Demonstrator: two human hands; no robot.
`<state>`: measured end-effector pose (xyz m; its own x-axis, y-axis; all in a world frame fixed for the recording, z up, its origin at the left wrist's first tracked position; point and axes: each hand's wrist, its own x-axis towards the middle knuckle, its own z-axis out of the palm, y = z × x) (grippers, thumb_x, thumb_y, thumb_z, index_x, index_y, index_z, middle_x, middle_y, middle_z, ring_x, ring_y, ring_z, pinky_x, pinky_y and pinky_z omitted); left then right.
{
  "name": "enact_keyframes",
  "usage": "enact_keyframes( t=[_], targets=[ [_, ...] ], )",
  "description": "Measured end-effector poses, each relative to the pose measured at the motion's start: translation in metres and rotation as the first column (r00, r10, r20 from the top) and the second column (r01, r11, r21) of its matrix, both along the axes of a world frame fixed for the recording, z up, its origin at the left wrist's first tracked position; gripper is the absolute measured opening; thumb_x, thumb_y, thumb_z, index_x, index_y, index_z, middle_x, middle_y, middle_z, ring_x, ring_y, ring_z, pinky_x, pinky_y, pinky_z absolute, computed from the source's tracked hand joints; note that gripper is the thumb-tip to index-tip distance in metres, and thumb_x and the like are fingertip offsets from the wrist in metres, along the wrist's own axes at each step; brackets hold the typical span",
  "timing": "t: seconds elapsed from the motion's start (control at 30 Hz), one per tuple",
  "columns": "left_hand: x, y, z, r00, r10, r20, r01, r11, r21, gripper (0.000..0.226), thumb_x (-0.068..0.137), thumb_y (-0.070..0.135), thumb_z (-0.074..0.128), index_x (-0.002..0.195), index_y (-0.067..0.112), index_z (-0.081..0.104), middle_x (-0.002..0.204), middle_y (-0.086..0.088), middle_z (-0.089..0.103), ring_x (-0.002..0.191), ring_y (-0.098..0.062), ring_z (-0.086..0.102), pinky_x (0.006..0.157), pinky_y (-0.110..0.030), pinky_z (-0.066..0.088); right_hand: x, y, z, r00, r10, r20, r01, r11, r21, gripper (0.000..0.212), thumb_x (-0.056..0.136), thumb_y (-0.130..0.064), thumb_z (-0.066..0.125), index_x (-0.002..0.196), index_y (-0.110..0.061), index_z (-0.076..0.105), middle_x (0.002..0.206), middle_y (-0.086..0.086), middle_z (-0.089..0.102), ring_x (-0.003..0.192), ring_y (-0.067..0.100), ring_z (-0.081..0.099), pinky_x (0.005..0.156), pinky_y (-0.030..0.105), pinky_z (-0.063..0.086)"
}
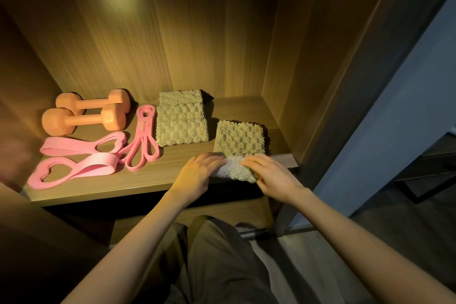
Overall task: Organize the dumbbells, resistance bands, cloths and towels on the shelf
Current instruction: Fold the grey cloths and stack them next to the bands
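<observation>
Hiding the towel's (238, 142) near edge, both hands (197, 173) atop it.

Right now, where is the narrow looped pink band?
In the head view the narrow pink band lies left of centre on the shelf, between the dumbbells and the folded towel stack.

Hidden and unreadable bits

Both hands cover the towel's (238, 142) near fold; print on the narrow band (143, 128) is too small to read.
</observation>
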<state>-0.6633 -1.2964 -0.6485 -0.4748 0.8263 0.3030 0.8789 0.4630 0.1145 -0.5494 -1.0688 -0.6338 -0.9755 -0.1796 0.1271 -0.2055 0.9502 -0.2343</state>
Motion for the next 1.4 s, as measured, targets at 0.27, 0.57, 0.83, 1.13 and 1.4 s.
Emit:
enact_keyframes(
  t=[0.27, 0.57, 0.83, 1.13, 1.4],
  targets=[
    [0.005, 0.001, -0.002, 0.986, 0.071, 0.148, -0.068, 0.997, -0.024, 0.042, 0.087, 0.032, 0.062, 0.124, 0.020, 0.046, 0.134, 0.003, 0.051, 0.128, -0.022, 0.040, 0.100, -0.036, 0.032, 0.008, 0.009, -0.013, 1.000, -0.010, 0.024, 0.011, 1.000, -0.020, 0.076, 0.088, -0.013, 0.064, 0.150, -0.032, 0.024, 0.156, -0.010, 0.024, 0.143, 0.009, 0.022, 0.116, 0.026, 0.019],
    [-0.003, 0.010, 0.015, 0.861, 0.234, 0.452, -0.295, 0.953, 0.070, 0.033, 0.096, 0.043, 0.048, 0.113, 0.015, 0.052, 0.093, -0.005, 0.062, 0.090, -0.025, 0.052, 0.076, -0.037, 0.041, -0.004, 0.010, 0.010, 0.958, -0.188, 0.218, 0.275, 0.817, -0.506, 0.026, 0.099, -0.022, 0.048, 0.125, -0.027, 0.052, 0.087, 0.006, 0.066, 0.058, 0.003, 0.051, 0.053, 0.023, 0.038],
    [-0.011, 0.032, 0.019, 0.681, 0.379, 0.626, -0.511, 0.859, 0.036, 0.038, 0.093, 0.051, 0.048, 0.078, 0.018, 0.056, 0.064, -0.001, 0.063, 0.062, -0.022, 0.063, 0.061, -0.032, 0.052, -0.019, 0.011, 0.011, 0.823, -0.530, 0.203, 0.544, 0.634, -0.549, 0.029, 0.092, -0.035, 0.060, 0.108, -0.010, 0.061, 0.080, -0.006, 0.060, 0.073, 0.007, 0.055, 0.062, 0.019, 0.038],
    [0.004, 0.042, 0.019, 0.719, 0.588, 0.370, -0.658, 0.747, 0.092, 0.028, 0.088, 0.031, 0.058, 0.106, 0.010, 0.052, 0.085, -0.005, 0.056, 0.089, -0.027, 0.054, 0.061, -0.034, 0.046, -0.036, -0.003, 0.010, 0.749, -0.652, 0.116, 0.616, 0.620, -0.486, 0.034, 0.091, -0.021, 0.063, 0.122, -0.015, 0.052, 0.116, 0.006, 0.057, 0.100, 0.018, 0.058, 0.076, 0.025, 0.043],
    [-0.002, 0.036, 0.018, 0.992, 0.125, 0.021, -0.127, 0.978, 0.167, 0.026, 0.081, 0.010, 0.071, 0.104, 0.021, 0.072, 0.104, -0.004, 0.070, 0.093, -0.027, 0.064, 0.059, -0.037, 0.055, -0.034, -0.006, 0.017, 0.986, -0.152, -0.074, 0.158, 0.984, 0.085, 0.060, 0.082, 0.010, 0.059, 0.134, -0.019, 0.050, 0.138, 0.007, 0.049, 0.126, 0.024, 0.044, 0.104, 0.035, 0.037]
  ],
)
